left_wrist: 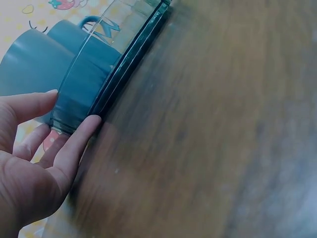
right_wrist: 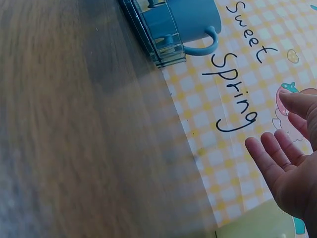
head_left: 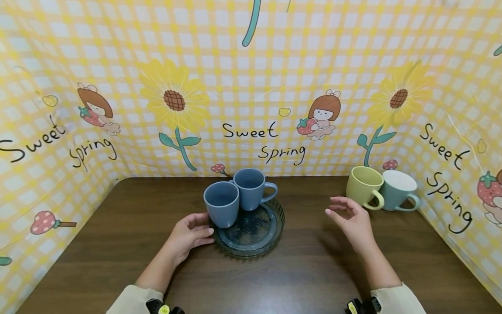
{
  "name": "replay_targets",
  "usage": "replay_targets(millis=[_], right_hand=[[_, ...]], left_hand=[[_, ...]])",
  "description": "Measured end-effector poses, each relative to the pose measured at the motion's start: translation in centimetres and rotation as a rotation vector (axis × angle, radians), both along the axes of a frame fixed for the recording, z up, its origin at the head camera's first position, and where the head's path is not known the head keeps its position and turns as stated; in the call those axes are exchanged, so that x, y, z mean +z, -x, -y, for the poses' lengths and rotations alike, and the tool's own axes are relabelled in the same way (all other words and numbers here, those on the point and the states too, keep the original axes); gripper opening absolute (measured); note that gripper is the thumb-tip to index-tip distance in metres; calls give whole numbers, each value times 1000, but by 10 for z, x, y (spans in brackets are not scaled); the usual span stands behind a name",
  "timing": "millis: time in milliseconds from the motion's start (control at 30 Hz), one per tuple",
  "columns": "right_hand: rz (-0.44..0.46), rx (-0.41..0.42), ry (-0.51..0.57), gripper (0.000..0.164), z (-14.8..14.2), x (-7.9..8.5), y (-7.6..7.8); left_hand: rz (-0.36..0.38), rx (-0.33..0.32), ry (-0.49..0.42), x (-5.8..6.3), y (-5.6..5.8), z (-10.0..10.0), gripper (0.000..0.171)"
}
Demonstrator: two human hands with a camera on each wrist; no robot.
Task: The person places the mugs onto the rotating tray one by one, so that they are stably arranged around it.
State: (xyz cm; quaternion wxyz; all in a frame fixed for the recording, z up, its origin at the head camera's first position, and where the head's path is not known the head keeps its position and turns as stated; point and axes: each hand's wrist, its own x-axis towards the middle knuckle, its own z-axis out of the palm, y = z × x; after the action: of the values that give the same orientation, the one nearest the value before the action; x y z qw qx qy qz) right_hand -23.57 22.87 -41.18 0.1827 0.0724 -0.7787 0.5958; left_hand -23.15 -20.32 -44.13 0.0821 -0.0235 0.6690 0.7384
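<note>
A round, see-through dark tray [head_left: 251, 253] with a ridged rim sits on the table. On it, toward its back left, stand two blue mugs, the nearer [head_left: 221, 205] beside the farther one [head_left: 249, 189], whose handle points right. My left hand [head_left: 186, 237] is at the tray's left edge, fingers fairly straight; in the left wrist view, fingertips [left_wrist: 91, 121] meet the tray's side by its base, and the thumb is by the rim. My right hand [head_left: 354, 224] hovers with relaxed fingers and nothing in it, just in front of a yellow-green mug [head_left: 362, 185].
A teal mug [head_left: 398, 192], pale inside, stands right of the yellow-green mug, at the table's back right. The brown wooden table [head_left: 298, 279] is bounded at the back and sides by a yellow checked cloth [head_left: 251, 78] with printed flowers and lettering.
</note>
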Motion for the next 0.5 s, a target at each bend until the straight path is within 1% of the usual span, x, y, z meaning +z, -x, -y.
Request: replay_targets(millis=[100, 267, 500], right_hand=[[-2, -8, 6, 38, -4, -1, -2], [-9, -26, 16, 38, -9, 0, -4], [-28, -34, 8, 40, -16, 0, -4]], left_hand=[[-5, -1, -2, 2, -1, 0, 56], [-23, 20, -2, 4, -2, 1, 48], [-23, 47, 17, 2, -1, 2, 38]])
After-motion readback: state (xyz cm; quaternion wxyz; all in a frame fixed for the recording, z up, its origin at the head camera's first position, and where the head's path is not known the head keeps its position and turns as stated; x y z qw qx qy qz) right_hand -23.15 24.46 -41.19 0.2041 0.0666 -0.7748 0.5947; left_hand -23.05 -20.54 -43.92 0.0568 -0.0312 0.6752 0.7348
